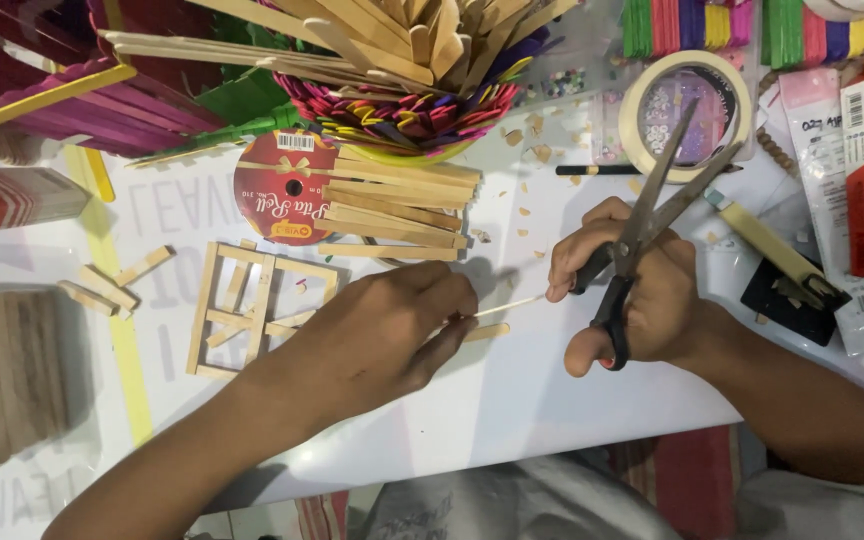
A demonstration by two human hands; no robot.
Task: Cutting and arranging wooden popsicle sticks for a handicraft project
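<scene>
Between the two hands, just above the white counter point(512, 390), a thin wooden stick point(508, 305) runs left to right, pinched at each end. The left hand point(372, 335) nips one tip; the right hand point(642, 290) nips the other, its grip also carrying half-open black-handled scissors point(642, 240), blades pointing away toward a masking tape roll point(687, 112).

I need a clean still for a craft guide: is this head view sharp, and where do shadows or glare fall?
Head view: mostly sharp, even overhead light; soft shadows under the left hand and right hand on the white table; mild sheen on the scissors; the thin stick looks pale, slightly washed out.
</scene>
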